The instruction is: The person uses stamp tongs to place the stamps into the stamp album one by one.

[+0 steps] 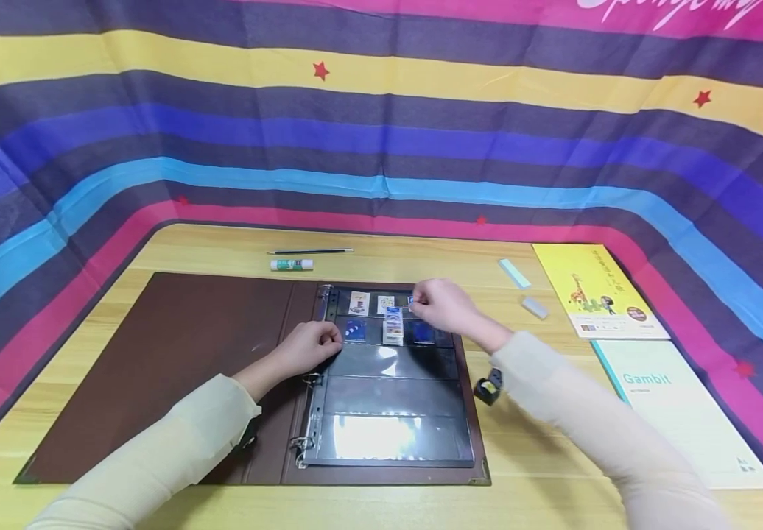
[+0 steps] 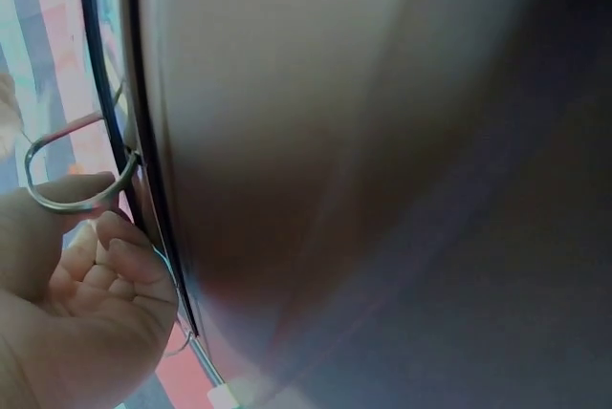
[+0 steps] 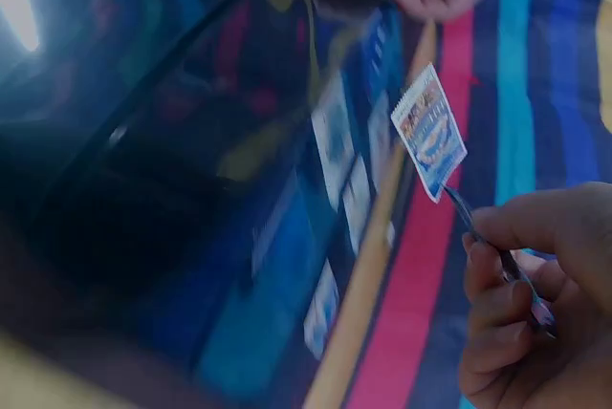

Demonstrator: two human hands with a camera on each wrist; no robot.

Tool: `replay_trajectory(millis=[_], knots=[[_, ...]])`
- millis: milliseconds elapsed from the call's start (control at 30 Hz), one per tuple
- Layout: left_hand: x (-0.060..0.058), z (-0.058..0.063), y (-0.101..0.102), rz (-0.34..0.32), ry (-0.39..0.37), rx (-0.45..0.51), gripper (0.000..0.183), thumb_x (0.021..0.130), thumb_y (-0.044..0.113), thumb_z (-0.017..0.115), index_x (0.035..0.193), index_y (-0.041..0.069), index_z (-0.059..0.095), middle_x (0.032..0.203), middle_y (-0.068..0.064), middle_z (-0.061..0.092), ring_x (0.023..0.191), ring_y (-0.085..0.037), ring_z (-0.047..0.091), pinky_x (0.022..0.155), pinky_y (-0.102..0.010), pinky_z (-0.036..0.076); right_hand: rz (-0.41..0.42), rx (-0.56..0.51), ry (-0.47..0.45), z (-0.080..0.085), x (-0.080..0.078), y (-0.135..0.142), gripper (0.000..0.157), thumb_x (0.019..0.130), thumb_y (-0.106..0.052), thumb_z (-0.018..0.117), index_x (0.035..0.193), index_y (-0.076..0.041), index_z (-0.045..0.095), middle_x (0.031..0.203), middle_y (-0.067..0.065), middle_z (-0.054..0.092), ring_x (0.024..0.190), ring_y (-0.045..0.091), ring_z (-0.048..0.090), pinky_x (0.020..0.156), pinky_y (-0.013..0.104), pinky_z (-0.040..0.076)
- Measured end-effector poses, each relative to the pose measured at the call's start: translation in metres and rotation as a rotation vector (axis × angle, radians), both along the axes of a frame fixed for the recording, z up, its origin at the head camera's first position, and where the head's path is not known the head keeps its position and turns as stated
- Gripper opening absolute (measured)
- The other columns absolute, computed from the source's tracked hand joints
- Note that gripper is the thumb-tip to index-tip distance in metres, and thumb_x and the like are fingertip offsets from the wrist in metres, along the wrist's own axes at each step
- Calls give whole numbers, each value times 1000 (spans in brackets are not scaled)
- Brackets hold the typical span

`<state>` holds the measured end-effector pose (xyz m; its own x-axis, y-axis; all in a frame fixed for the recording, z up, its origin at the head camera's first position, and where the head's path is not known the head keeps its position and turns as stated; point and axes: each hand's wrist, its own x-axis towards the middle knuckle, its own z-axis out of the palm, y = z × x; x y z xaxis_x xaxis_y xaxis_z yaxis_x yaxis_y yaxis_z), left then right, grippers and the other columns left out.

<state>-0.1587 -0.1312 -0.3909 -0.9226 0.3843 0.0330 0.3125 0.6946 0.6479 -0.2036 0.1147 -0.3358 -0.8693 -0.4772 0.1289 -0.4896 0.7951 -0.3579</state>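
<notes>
A stamp (image 3: 430, 132) held in tweezers (image 3: 463, 209) near the album page's (image 1: 388, 398) top row.
The right hand (image 1: 446, 306) pinches the tweezers; the left hand (image 1: 303, 349) curls at the page's inner edge, its hold unclear.

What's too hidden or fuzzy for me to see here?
Head view: top row of the black page, partly behind the right hand.
Head view: white lettering, cut off by the top edge.
Right wrist view: print on the stamp in the tweezers, too small.
Left wrist view: the large dark surface, too blurred to name.
</notes>
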Motion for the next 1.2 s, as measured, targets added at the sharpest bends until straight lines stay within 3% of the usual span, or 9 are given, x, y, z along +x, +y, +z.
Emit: replay_trajectory(millis=[167,367,767,1200], knots=[[0,0,1,23,-1,6,5,77,11,55,72,11,55,58,3,46,52,-11,42,52,-26,35,-22,59,61,-15,-3,-37,9,74,-17,53,65,-15,54,57,-7,49,48,8,43,45,24,35],[1,0,3,41,-18,-7,6,78,12,54,72,11,54,57,3,46,52,-11,42,52,-26,35,-24,80,85,-27,1,-55,10,72,-16,53,62,-17,53,52,-8,47,45,7,42,40,23,32],[-1,0,2,35,2,-20,7,78,14,54,72,12,54,59,4,47,54,-10,42,54,-25,35,113,83,-42,-30,15,-56,7,73,-18,56,66,-16,58,59,-10,51,51,5,46,47,21,36],[0,2,2,35,-32,-35,5,79,13,53,74,10,54,59,3,46,53,-11,42,53,-26,35,273,45,-136,-33,9,-50,6,77,-16,57,71,-14,57,62,-8,51,55,5,47,53,21,38]])
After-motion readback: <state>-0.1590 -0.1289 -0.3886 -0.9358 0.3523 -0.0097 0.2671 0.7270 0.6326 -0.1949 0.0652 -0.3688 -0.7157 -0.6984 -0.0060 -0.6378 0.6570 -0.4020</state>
